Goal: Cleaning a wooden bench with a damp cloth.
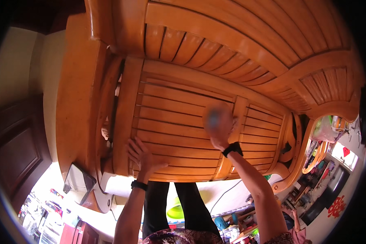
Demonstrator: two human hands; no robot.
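Note:
Before me is a varnished wooden bench with a slatted seat (177,122) and a slatted backrest (219,18). My left hand (145,158) lies on the seat's front left part, fingers spread, holding nothing. Farther right, over the seat slats near the middle crosspiece (239,113), is my right hand (222,125), blurred by motion. A small blue-grey object (213,118) shows at this hand and appears to be held in it; the blur hides what it is. Each wrist wears a black band.
A wide wooden armrest (76,100) bounds the seat on the left, with a dark-edged glossy panel (79,183) at its front end. Behind my legs lies a lime-green basin (176,211). Another person (297,224) is at the lower right, near cluttered shelves (244,225).

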